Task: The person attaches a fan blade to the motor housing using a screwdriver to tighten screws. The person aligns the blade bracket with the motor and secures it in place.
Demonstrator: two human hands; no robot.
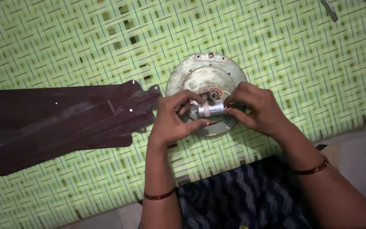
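Observation:
A round, worn metal fan motor housing [204,72] lies on a green woven mat. Over its middle, both hands hold a small silver cylinder, a capacitor [210,109], lying sideways. My left hand [172,118] pinches its left end, and my right hand [255,108] grips its right end. Thin wires [222,92] run from the housing's centre beside the cylinder. Each wrist wears a dark bangle.
Stacked dark brown fan blades [60,121] lie on the green woven mat [85,38] to the left of the housing, their metal brackets almost touching it. A metal tool tip [329,9] shows at the top right. Blue patterned cloth [238,195] covers my lap; tiled floor at right.

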